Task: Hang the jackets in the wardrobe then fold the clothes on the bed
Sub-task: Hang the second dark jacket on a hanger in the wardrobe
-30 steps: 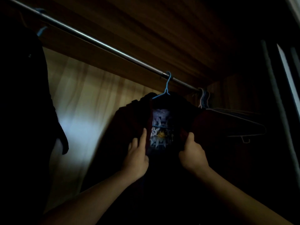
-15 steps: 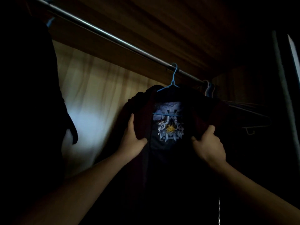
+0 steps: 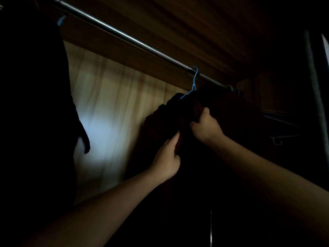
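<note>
A dark red jacket (image 3: 160, 127) hangs on a blue hanger (image 3: 193, 82) hooked over the metal wardrobe rail (image 3: 124, 37). My right hand (image 3: 206, 127) grips the jacket's front edge near the collar, just under the hanger. My left hand (image 3: 167, 157) pinches the other front edge a little lower. The two edges are drawn together, so the printed shirt inside is hidden. A zip (image 3: 211, 229) glints at the bottom. The lower jacket is lost in darkness.
Another dark garment (image 3: 35, 104) hangs at the left on a second blue hanger (image 3: 61, 19). Empty wire hangers (image 3: 281, 134) sit at the right end of the rail. The pale wooden back wall (image 3: 110, 113) shows between the garments. The wardrobe's frame (image 3: 315, 86) stands at the right.
Both hands moved inward and up, pulling the jacket's front edges together over the printed shirt. The view tilted, so the hanger now sits further right.
</note>
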